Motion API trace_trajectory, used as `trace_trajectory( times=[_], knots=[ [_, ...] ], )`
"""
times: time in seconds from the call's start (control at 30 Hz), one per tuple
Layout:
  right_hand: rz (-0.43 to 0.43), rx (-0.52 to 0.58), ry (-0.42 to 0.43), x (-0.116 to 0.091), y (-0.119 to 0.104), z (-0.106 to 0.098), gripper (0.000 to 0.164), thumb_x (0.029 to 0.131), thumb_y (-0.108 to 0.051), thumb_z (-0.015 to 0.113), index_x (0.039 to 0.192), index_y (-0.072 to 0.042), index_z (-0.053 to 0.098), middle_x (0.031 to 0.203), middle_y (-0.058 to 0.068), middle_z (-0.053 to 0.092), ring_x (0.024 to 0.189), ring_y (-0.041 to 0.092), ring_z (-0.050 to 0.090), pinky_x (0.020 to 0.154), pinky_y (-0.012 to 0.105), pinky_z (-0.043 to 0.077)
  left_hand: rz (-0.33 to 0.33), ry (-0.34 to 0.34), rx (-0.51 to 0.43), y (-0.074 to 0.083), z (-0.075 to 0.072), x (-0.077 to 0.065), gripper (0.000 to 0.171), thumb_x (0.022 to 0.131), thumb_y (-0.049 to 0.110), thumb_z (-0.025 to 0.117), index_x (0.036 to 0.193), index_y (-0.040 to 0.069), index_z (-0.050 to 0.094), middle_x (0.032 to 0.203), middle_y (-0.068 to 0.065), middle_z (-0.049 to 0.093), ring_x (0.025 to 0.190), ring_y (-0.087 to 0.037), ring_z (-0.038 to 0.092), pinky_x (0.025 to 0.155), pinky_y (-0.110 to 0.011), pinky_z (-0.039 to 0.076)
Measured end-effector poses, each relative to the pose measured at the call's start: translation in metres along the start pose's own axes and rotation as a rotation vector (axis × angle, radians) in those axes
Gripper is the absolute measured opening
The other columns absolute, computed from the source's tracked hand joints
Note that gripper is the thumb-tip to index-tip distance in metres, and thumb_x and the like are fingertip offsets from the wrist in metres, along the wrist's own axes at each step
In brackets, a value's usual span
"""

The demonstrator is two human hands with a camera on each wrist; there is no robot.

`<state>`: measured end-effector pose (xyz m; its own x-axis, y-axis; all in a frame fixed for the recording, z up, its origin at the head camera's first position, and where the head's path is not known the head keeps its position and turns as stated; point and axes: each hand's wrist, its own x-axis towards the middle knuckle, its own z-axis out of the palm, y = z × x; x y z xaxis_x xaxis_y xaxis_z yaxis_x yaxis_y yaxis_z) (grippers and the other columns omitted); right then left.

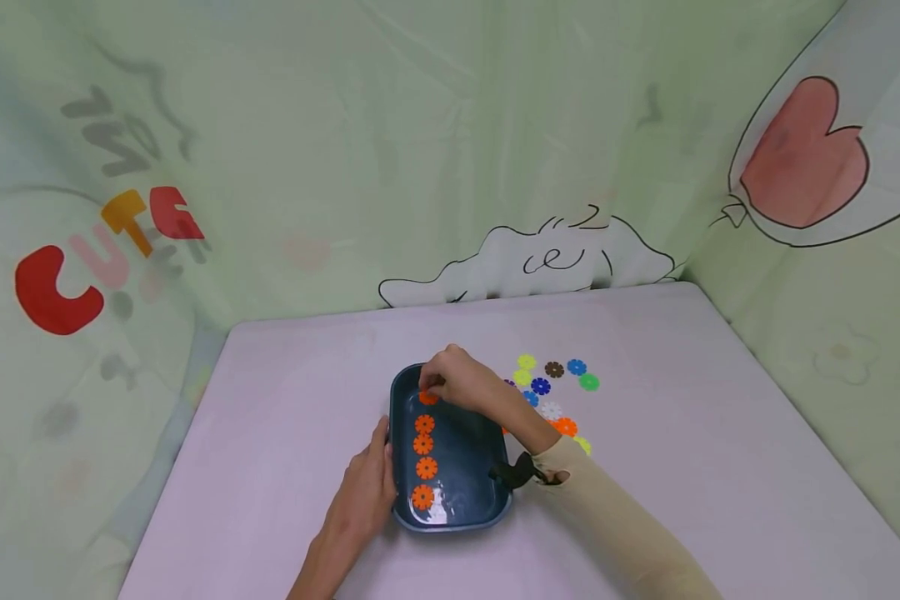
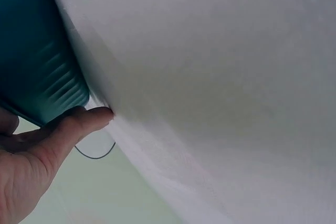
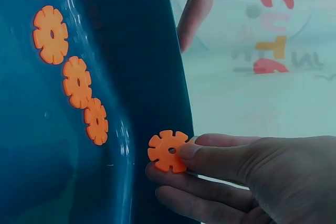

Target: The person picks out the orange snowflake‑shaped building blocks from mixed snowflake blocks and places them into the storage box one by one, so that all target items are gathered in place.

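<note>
My right hand pinches an orange snowflake building disc between thumb and fingers, over the far left part of a dark blue tray. In the right wrist view the disc stands out before the tray's side wall. Several orange discs lie in a row along the tray's left side. My left hand rests against the tray's outer left side, its thumb beside the rim. One finger stretches out by the tray's bottom corner in the left wrist view.
Loose discs in yellow, brown, green, white and blue lie on the pale tabletop to the right of the tray, partly hidden by my right forearm. A printed cloth hangs behind the table.
</note>
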<state>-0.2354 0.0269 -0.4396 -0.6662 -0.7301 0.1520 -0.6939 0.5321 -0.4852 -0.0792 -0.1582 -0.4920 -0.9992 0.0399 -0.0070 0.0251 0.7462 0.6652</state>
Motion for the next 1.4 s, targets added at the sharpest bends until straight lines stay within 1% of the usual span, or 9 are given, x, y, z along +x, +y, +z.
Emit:
trace_trajectory(
  times=[0.27,0.4,0.57,0.7,0.93,1.2,1.4],
  knots=[
    [0.006,-0.005,-0.015,0.002,0.003,0.001,0.009,0.094,0.005,0.079,0.093,-0.003,0.083,0.090,0.006,0.080,0.079,0.014,0.072,0.077,0.024,0.065,0.042,0.013,-0.009,0.001,-0.001,0.001,0.055,0.118,0.017,0.042,0.168,-0.001,0.028,0.164,-0.022,0.049,0.146,-0.036,0.056,0.119,-0.051,0.046],
    [0.023,-0.012,-0.029,0.002,0.003,0.001,0.009,0.095,0.004,0.079,0.094,-0.004,0.083,0.090,0.006,0.080,0.079,0.014,0.072,0.078,0.025,0.066,0.043,0.022,-0.005,0.003,-0.001,0.001,0.056,0.118,0.017,0.043,0.169,0.000,0.028,0.164,-0.021,0.049,0.147,-0.036,0.055,0.119,-0.050,0.046],
    [0.025,-0.038,-0.054,0.003,0.002,0.001,0.008,0.095,0.003,0.080,0.096,-0.004,0.084,0.093,0.007,0.081,0.085,0.018,0.076,0.081,0.028,0.067,0.038,0.036,0.008,0.004,-0.002,0.000,0.056,0.118,0.018,0.044,0.169,0.000,0.029,0.165,-0.021,0.049,0.147,-0.037,0.054,0.119,-0.051,0.047],
    [0.026,-0.035,-0.079,0.005,0.001,0.000,0.007,0.094,0.002,0.081,0.097,-0.003,0.084,0.095,0.008,0.081,0.087,0.020,0.077,0.081,0.029,0.067,0.032,0.043,0.004,0.005,-0.002,-0.001,0.056,0.118,0.018,0.044,0.169,0.000,0.029,0.165,-0.020,0.048,0.148,-0.038,0.053,0.119,-0.052,0.046],
    [0.003,-0.016,-0.087,0.009,0.003,0.000,0.007,0.093,0.003,0.081,0.095,-0.004,0.084,0.094,0.008,0.081,0.085,0.019,0.077,0.079,0.028,0.067,0.044,0.049,-0.011,0.005,-0.001,-0.002,0.055,0.118,0.017,0.043,0.169,0.000,0.029,0.166,-0.021,0.047,0.148,-0.038,0.052,0.120,-0.053,0.046],
    [0.021,-0.011,-0.095,0.013,0.002,0.001,0.007,0.093,0.003,0.082,0.095,-0.003,0.084,0.094,0.009,0.081,0.084,0.019,0.076,0.078,0.028,0.067,0.037,0.070,0.000,0.005,-0.002,-0.001,0.056,0.117,0.017,0.044,0.169,0.001,0.029,0.168,-0.022,0.043,0.151,-0.040,0.049,0.122,-0.055,0.043],
    [0.021,-0.033,-0.092,0.015,0.003,0.002,0.005,0.091,0.002,0.083,0.092,-0.003,0.084,0.090,0.007,0.080,0.080,0.017,0.074,0.076,0.028,0.066,0.049,0.069,0.003,0.004,-0.002,-0.002,0.056,0.117,0.016,0.045,0.168,0.000,0.030,0.167,-0.023,0.044,0.151,-0.040,0.048,0.122,-0.055,0.043]
  ],
)
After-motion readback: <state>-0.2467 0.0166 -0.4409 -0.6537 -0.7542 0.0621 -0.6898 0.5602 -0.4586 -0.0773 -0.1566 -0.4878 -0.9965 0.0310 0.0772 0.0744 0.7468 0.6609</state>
